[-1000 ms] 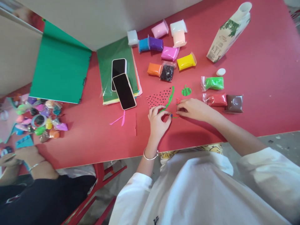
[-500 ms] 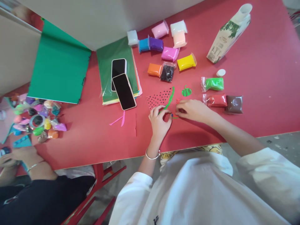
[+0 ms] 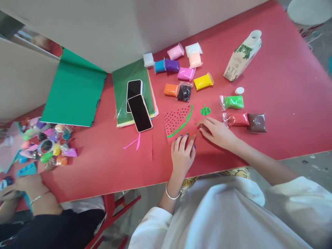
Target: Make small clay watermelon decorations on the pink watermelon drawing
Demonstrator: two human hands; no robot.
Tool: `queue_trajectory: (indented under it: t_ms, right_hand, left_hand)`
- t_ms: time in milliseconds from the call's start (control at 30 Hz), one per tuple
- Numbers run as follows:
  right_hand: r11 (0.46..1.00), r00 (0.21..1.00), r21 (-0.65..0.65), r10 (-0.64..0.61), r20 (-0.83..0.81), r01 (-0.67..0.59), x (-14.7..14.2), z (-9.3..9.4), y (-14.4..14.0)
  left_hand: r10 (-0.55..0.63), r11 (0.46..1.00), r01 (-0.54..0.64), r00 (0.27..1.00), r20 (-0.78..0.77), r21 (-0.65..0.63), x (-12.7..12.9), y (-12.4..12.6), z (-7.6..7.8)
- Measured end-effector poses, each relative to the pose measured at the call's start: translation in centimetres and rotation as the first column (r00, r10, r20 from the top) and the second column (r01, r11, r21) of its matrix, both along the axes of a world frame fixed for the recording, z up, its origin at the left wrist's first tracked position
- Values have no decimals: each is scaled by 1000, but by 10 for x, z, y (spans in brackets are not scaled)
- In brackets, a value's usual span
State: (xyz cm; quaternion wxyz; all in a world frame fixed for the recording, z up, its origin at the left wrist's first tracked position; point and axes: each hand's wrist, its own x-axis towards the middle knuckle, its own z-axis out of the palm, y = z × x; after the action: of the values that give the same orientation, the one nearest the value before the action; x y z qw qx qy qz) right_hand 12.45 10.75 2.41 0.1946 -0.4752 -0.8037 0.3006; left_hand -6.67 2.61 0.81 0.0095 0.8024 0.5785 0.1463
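Note:
My left hand (image 3: 183,152) rests over the lower part of the red paper with its fingers spread, the fingertips touching it around a thin green clay strip (image 3: 187,134). My right hand (image 3: 218,133) has its fingertips pinched together at the right end of this strip; the exact grip is partly hidden. Just above them lies a large watermelon slice picture (image 3: 178,121) with black dots and a green clay rind. A small dotted red slice (image 3: 196,120) is beside my right fingertips. Higher up is a round green striped watermelon (image 3: 205,110).
Clay packs in several colours, such as a yellow pack (image 3: 203,81) and a green pack (image 3: 233,102), lie around. A carton (image 3: 243,57) stands near its white cap (image 3: 239,91). Left are two phones (image 3: 140,113), pink plastic tools (image 3: 138,141) and another person's hands (image 3: 32,188).
My left hand has moved down off the large slice's rind, and its fingers have opened from a pinch. My right hand has shifted slightly, uncovering the small dotted slice. The view has tilted.

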Motion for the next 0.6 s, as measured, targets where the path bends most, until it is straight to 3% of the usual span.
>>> queue_trajectory:
  t_ms: [100,300,600]
  right_hand:
    - [996,1000,90,-13,1,13,5,-4,-18]
    - [989,999,145,-2,52,-6,7,-14,-34]
    - [960,983,269,27,184,-77,7,-21,-40]
  left_hand:
    - [-5,1000,4,998,-60,-24,1,0,0]
    - [-10,995,-4,990,-139,-96,3,3,0]
    - [39,993,-46,997,-64,-110,4,5,-3]
